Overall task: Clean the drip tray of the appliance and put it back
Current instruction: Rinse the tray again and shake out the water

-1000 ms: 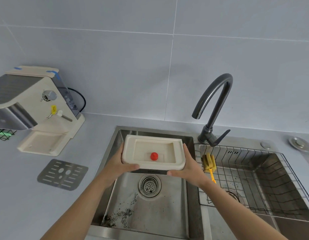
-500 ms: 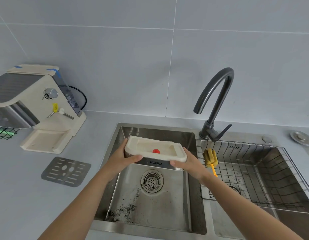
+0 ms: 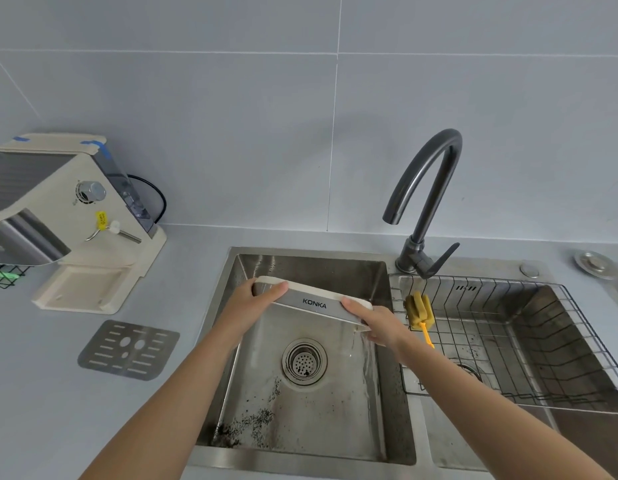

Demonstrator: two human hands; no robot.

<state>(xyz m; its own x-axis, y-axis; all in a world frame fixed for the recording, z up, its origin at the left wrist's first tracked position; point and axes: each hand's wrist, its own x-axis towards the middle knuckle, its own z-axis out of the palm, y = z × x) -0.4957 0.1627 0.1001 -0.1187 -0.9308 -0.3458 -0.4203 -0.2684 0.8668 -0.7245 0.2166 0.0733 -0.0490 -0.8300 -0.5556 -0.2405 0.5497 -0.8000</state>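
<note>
The cream drip tray (image 3: 311, 302) with a silver KONKA front hangs over the left sink basin (image 3: 311, 403), tipped away from me and down to the right. Water runs off its lower right corner into the basin. My left hand (image 3: 252, 299) grips the tray's left end and my right hand (image 3: 373, 323) grips its right end. The tray's inside is hidden. The cream coffee machine (image 3: 68, 216) stands on the counter at the left, its tray slot bare. The tray's metal grate (image 3: 127, 349) lies flat on the counter in front of the machine.
A dark curved faucet (image 3: 425, 202) rises between the basins. A wire rack (image 3: 508, 341) sits in the right basin with a yellow sponge brush (image 3: 418, 311) at its left edge. Dark grounds lie on the left basin's floor near the drain (image 3: 304, 362).
Both hands lowered the tray toward the basin and tipped it from level to steeply tilted, so its open top and red float went out of sight and water began pouring out.
</note>
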